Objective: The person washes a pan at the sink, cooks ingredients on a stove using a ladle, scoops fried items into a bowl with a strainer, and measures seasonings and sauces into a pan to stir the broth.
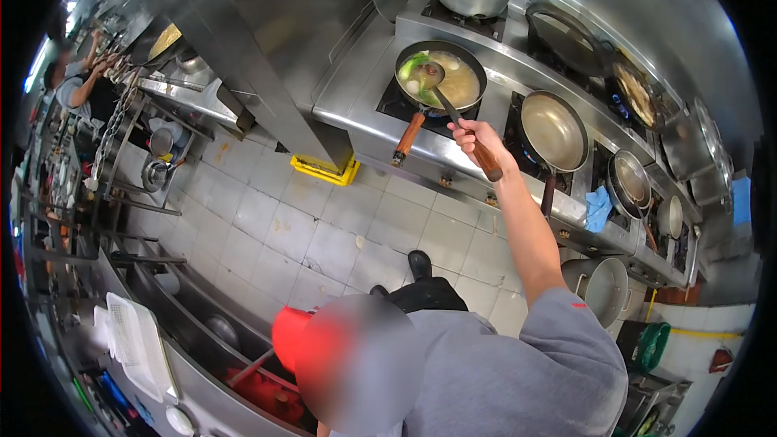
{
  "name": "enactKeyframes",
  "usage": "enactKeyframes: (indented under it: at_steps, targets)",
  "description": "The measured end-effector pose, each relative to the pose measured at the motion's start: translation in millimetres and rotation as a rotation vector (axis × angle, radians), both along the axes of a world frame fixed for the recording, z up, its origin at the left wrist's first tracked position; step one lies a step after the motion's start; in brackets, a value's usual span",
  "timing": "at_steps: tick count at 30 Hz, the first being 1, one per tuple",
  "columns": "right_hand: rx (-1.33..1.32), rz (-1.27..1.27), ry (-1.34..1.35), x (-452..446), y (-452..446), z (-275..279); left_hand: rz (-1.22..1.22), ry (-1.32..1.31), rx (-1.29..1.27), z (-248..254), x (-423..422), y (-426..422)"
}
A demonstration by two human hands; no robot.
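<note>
Right hand (479, 142) wrapped around a wooden-handled ladle (447, 103), its contents over the broth (461, 83) hard to make out.

Ladle (447, 103) in pan (483, 73), prob. soup (461, 83).

no readable text or labels

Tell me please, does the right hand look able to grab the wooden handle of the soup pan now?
Probably yes: the right hand is near the pan handle, which sticks out uncovered, but it holds the ladle and would likely need to release it first.
</note>
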State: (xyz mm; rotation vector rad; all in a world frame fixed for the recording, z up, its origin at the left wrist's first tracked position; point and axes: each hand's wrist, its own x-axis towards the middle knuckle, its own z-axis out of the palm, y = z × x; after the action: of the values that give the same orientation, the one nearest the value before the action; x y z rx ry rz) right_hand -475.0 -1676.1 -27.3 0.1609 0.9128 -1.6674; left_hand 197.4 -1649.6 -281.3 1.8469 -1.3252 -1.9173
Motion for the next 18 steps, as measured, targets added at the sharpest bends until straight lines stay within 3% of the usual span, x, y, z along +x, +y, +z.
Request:
enactKeyframes:
  at_steps: [5,10,12,14,18]
  targets:
    - [-0.133,-0.042,-0.132,-0.2,-17.8,-6.9,-0.062,0.037,-0.092,6.3,0.7,-4.0]
    - [-0.019,-0.031,0.028,8.6,-29.5,-7.3,-0.117,-0.090,-0.070,11.4,-2.5,-5.5]
    - [-0.099,-0.027,-0.021,3.1,-23.0,-17.9,-0.131,-0.102,-0.087,4.5,-1.9,-6.1]
    - [-0.339,-0.032,-0.359,-0.9,-13.2,-27.8,-0.143,-0.113,-0.100,9.4,-8.4,-7.7]
    - [-0.364,-0.045,-0.358,2.1,-1.6,-32.7,-0.166,-0.171,-0.090,10.6,-13.0,-12.9]
